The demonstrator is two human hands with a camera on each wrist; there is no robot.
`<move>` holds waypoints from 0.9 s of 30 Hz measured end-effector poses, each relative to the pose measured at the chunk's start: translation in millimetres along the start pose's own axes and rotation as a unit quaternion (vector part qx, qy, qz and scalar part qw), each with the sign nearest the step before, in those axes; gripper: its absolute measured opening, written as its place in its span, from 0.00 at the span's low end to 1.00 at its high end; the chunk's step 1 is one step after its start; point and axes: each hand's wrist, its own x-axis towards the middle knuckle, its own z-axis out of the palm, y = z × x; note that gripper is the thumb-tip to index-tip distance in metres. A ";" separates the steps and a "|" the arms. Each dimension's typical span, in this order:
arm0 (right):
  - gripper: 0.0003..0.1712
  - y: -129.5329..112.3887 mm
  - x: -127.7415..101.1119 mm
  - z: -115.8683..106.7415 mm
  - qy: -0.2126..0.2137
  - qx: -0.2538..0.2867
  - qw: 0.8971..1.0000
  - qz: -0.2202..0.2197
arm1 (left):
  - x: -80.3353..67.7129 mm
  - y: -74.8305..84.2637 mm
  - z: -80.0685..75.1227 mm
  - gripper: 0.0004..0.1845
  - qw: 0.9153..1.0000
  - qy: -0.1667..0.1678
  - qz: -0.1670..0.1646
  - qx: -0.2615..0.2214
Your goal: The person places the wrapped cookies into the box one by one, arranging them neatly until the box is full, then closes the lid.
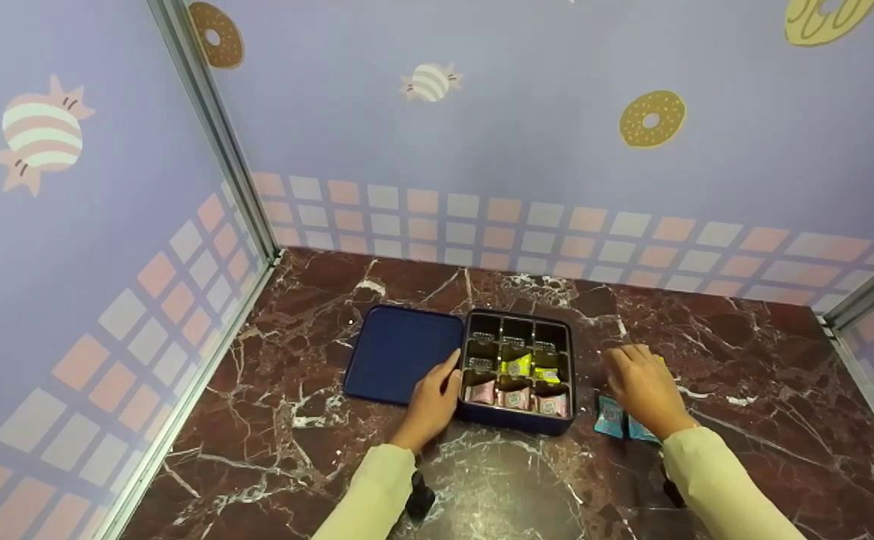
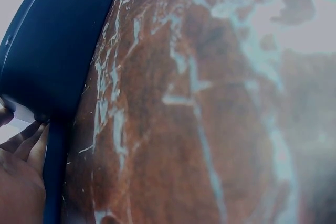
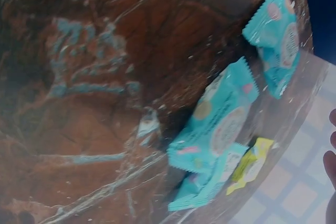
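A dark blue box (image 1: 515, 420) with a nine-cell tray sits mid-table, holding pink, yellow and dark wrapped candies. Its blue lid (image 1: 400, 351) lies flat to the left. My left hand (image 1: 437, 394) rests against the box's left wall, fingers touching the rim; the left wrist view shows the blue box wall (image 2: 47, 66) and fingertips (image 2: 29, 142). My right hand (image 1: 641, 386) hovers palm down over loose candies right of the box, fingers relaxed. Teal packets (image 1: 609, 417) lie under it; in the right wrist view teal packets (image 3: 220, 124) and a yellow one (image 3: 251, 164) lie on the marble.
The dark red marble table (image 1: 271, 450) is enclosed by lilac walls with a pink and white grid along the base and metal corner posts (image 1: 215, 127). A small black object (image 1: 419, 499) sits under my left sleeve.
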 end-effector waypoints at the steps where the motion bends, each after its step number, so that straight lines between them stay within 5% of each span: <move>1: 0.15 1.0 -1.3 0.2 -0.006 -0.001 1.000 0.005 | -0.1 0.1 0.0 0.24 1.000 0.001 0.002 0.001; 19: 0.19 30.3 -21.5 2.9 -0.010 0.003 0.999 0.046 | -0.2 0.4 1.4 0.24 1.000 0.002 -0.005 0.004; 27: 0.27 37.3 -24.6 -3.2 -0.084 0.016 0.990 0.108 | 0.5 -0.5 1.4 0.24 1.000 0.007 0.001 0.003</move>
